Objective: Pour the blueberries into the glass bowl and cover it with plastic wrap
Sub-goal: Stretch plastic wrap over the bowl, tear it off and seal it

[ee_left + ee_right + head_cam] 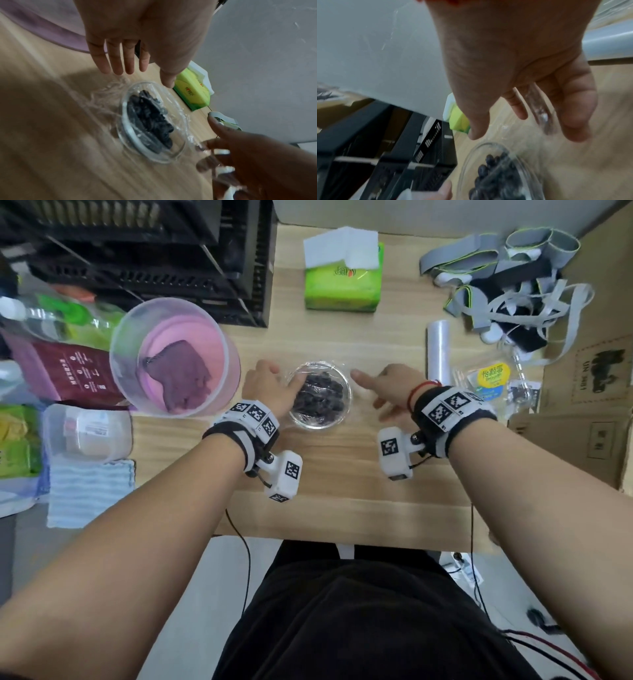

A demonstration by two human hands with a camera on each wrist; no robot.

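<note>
A small glass bowl (297, 419) (178, 152) (467, 162) full of dark blueberries (320, 397) (149, 120) (489, 170) stands mid-table under clear plastic wrap (346, 371). Loose wrap (102, 97) bunches on the wood at the bowl's side. My left hand (274, 386) (147, 73) sits at the bowl's left rim with straight fingers, gripping nothing. My right hand (373, 392) (522, 128) hovers just right of the bowl, fingers spread and relaxed; a thin strand of wrap (539, 108) runs between its fingers. The wrap roll (438, 350) lies to the right.
A clear tub (137, 313) holding a pink lid and purple cloth stands left of the bowl, black crates (154, 251) behind it. A green tissue pack (342, 282) sits at the back, grey straps (496, 285) and a cardboard box (589, 405) at the right, an empty fruit package (489, 381) beside the roll.
</note>
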